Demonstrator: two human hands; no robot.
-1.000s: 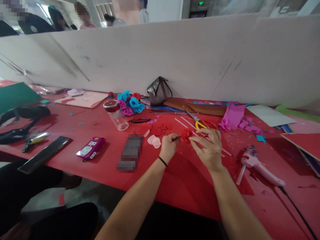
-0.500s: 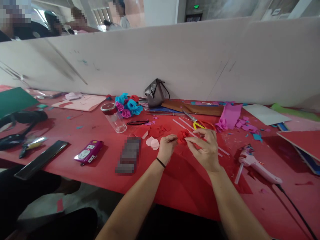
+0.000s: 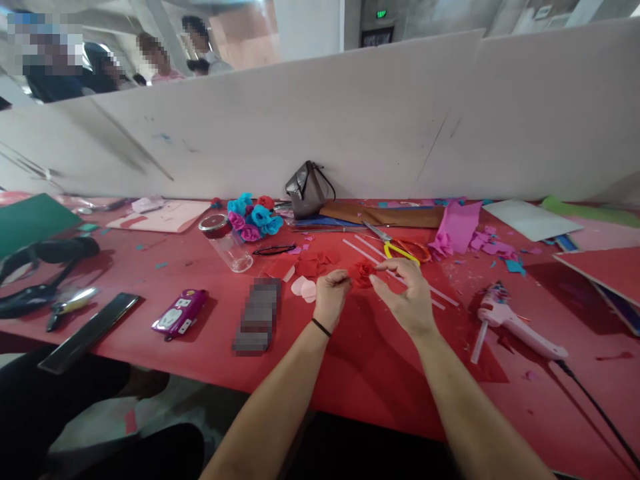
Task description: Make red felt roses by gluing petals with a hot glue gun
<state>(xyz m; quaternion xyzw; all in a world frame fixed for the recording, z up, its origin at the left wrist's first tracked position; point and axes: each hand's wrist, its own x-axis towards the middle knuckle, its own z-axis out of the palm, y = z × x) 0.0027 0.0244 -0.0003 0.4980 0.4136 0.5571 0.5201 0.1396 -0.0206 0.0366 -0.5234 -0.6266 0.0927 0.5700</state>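
Note:
A red paper flower point(image 3: 361, 272) is held just above the red tabletop point(image 3: 280, 367). My left hand point(image 3: 333, 293) is closed at the flower's left side, pinching its base. Beside the flower's right edge is my right hand point(image 3: 407, 293), thumb and forefinger apart; whether the tips touch the petals is hard to see. Red paper pieces point(image 3: 310, 265) and pale pink paper circles point(image 3: 305, 288) lie left of my hands. Scissors with yellow handles point(image 3: 400, 249) and clear glue sticks point(image 3: 367, 248) rest behind the right hand.
A pink glue gun point(image 3: 520, 327) with a cord lies right. Left are a phone point(image 3: 257, 315), a purple power socket point(image 3: 181, 313) and a glass jar point(image 3: 231, 248). Paper flowers point(image 3: 255, 217) and a grey bag point(image 3: 307, 190) stand near the white partition point(image 3: 350, 120).
My right hand has shifted slightly left and closer around the flower, its fingers lowered. The left hand keeps its pinch. The camera view has tilted a little.

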